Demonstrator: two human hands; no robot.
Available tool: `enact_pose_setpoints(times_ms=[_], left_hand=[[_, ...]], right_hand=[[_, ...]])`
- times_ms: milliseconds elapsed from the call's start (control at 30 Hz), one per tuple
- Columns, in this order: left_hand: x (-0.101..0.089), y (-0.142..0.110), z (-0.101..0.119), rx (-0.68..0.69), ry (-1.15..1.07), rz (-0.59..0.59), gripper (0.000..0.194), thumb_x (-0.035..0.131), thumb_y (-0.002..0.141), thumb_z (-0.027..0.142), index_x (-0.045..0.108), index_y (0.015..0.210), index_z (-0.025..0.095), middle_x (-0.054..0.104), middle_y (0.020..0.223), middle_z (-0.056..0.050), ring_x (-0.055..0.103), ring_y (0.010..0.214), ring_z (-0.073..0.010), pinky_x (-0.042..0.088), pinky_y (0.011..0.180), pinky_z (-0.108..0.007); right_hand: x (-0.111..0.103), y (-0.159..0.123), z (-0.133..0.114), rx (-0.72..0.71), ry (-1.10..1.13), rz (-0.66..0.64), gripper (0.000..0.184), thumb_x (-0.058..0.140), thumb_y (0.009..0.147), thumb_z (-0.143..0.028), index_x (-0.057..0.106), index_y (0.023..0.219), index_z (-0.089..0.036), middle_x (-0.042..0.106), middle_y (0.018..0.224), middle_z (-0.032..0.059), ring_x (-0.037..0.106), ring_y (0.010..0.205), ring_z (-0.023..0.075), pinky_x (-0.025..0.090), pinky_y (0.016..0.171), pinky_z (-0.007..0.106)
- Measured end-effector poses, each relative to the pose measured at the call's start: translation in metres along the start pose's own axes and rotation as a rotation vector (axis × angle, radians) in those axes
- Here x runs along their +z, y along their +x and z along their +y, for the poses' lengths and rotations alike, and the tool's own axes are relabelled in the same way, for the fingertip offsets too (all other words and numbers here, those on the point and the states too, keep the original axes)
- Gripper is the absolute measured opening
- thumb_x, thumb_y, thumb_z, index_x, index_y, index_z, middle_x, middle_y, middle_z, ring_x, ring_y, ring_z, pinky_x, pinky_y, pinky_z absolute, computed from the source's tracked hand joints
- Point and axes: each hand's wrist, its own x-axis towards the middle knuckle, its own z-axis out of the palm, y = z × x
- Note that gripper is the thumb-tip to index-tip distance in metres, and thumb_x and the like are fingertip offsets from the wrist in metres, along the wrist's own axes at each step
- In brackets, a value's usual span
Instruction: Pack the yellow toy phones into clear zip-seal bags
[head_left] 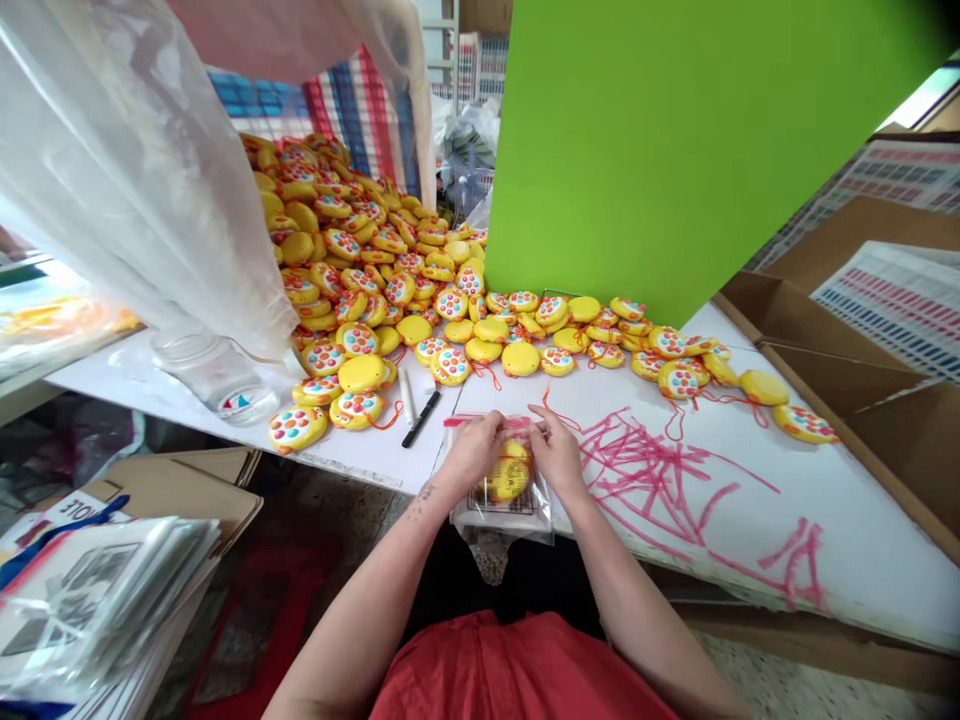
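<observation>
My left hand and my right hand both pinch the top of a small clear plastic bag at the near edge of the white table. Inside the bag sits one yellow round toy with coloured buttons. The bag hangs partly over the table edge above my lap. Behind my hands lies a big heap of the same yellow toys with orange strings.
A black marker and a white pen lie left of my hands. A large clear plastic sack hangs at left, a green board stands behind, cardboard boxes sit at right. Stacks of packaging lie lower left. Pink scribbles mark the table.
</observation>
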Motion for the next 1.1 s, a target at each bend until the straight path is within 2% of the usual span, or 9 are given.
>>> enact_pose_setpoints(times_ms=[100, 233, 300, 400, 500, 600, 867, 1000, 1100], left_hand=[[-0.004, -0.009, 0.006, -0.026, -0.059, 0.14, 0.013, 0.052, 0.091, 0.028, 0.058, 0.094, 0.017, 0.068, 0.095, -0.007, 0.06, 0.097, -0.0222, 0.045, 0.091, -0.038], [-0.001, -0.021, -0.004, -0.169, -0.364, 0.381, 0.048, 0.055, 0.089, 0.036, 0.043, 0.131, 0.015, 0.05, 0.135, -0.018, 0.053, 0.116, -0.0247, 0.047, 0.09, -0.038], [0.001, -0.025, -0.011, -0.276, -0.589, 0.29, 0.054, 0.055, 0.089, 0.039, 0.04, 0.134, 0.015, 0.054, 0.13, -0.018, 0.061, 0.101, -0.0212, 0.051, 0.076, -0.032], [0.003, -0.026, -0.015, -0.373, -0.781, 0.119, 0.039, 0.061, 0.083, 0.043, 0.057, 0.109, 0.014, 0.067, 0.1, -0.01, 0.062, 0.077, -0.0144, 0.047, 0.061, -0.022], [0.002, -0.026, -0.011, -0.413, -0.856, 0.12, 0.029, 0.064, 0.079, 0.043, 0.056, 0.085, 0.016, 0.067, 0.084, -0.004, 0.057, 0.065, -0.0108, 0.043, 0.053, -0.019], [-0.001, -0.025, -0.002, -0.398, -0.897, 0.141, 0.028, 0.063, 0.078, 0.042, 0.053, 0.087, 0.018, 0.066, 0.081, -0.003, 0.056, 0.063, -0.011, 0.043, 0.052, -0.02], [-0.01, -0.024, 0.024, -0.121, -0.545, 0.1, 0.029, 0.045, 0.09, 0.026, 0.058, 0.114, 0.017, 0.068, 0.099, -0.009, 0.064, 0.085, -0.0182, 0.05, 0.067, -0.026], [-0.015, -0.025, 0.029, -0.048, -0.249, 0.099, 0.026, 0.042, 0.091, 0.019, 0.061, 0.108, 0.016, 0.07, 0.098, -0.01, 0.065, 0.086, -0.0208, 0.049, 0.076, -0.03], [-0.012, -0.023, 0.023, -0.025, -0.236, 0.072, 0.029, 0.044, 0.09, 0.018, 0.062, 0.112, 0.019, 0.071, 0.1, -0.008, 0.066, 0.091, -0.0212, 0.049, 0.082, -0.031]], right_hand=[[-0.004, -0.004, -0.013, 0.042, 0.225, 0.02, 0.045, 0.049, 0.089, -0.038, 0.048, 0.132, -0.024, 0.061, 0.081, 0.0016, 0.063, 0.063, 0.0193, 0.054, 0.056, 0.032], [-0.012, -0.011, -0.028, 0.026, 0.349, 0.057, 0.046, 0.051, 0.09, -0.042, 0.046, 0.132, -0.023, 0.058, 0.082, 0.0014, 0.064, 0.063, 0.0187, 0.056, 0.056, 0.032], [-0.015, -0.014, -0.033, 0.008, 0.366, 0.081, 0.044, 0.051, 0.09, -0.042, 0.046, 0.13, -0.023, 0.057, 0.081, 0.0017, 0.063, 0.063, 0.0189, 0.056, 0.057, 0.032], [-0.017, -0.016, -0.035, -0.004, 0.356, 0.092, 0.042, 0.048, 0.092, -0.042, 0.046, 0.13, -0.023, 0.058, 0.083, 0.0032, 0.063, 0.065, 0.0193, 0.056, 0.058, 0.033], [-0.02, -0.014, -0.035, -0.1, 0.213, 0.167, 0.04, 0.046, 0.094, -0.038, 0.049, 0.13, -0.023, 0.061, 0.096, 0.0071, 0.064, 0.081, 0.0223, 0.056, 0.071, 0.038], [-0.024, -0.01, -0.04, -0.357, -0.067, 0.274, 0.036, 0.048, 0.095, -0.031, 0.053, 0.129, -0.024, 0.061, 0.113, 0.01, 0.057, 0.106, 0.0265, 0.048, 0.093, 0.047], [-0.018, 0.0, -0.073, -0.797, -0.461, 0.051, 0.057, 0.048, 0.095, -0.015, 0.032, 0.148, -0.027, 0.067, 0.094, 0.0061, 0.052, 0.109, 0.0272, 0.039, 0.097, 0.046], [-0.014, 0.005, -0.076, -0.82, -0.528, 0.015, 0.057, 0.045, 0.094, -0.011, 0.034, 0.147, -0.026, 0.065, 0.09, 0.0062, 0.052, 0.105, 0.0267, 0.035, 0.097, 0.046], [-0.011, 0.012, -0.068, -0.695, -0.437, 0.021, 0.055, 0.051, 0.086, -0.009, 0.045, 0.138, -0.024, 0.066, 0.089, 0.0048, 0.053, 0.097, 0.0264, 0.035, 0.095, 0.045]])
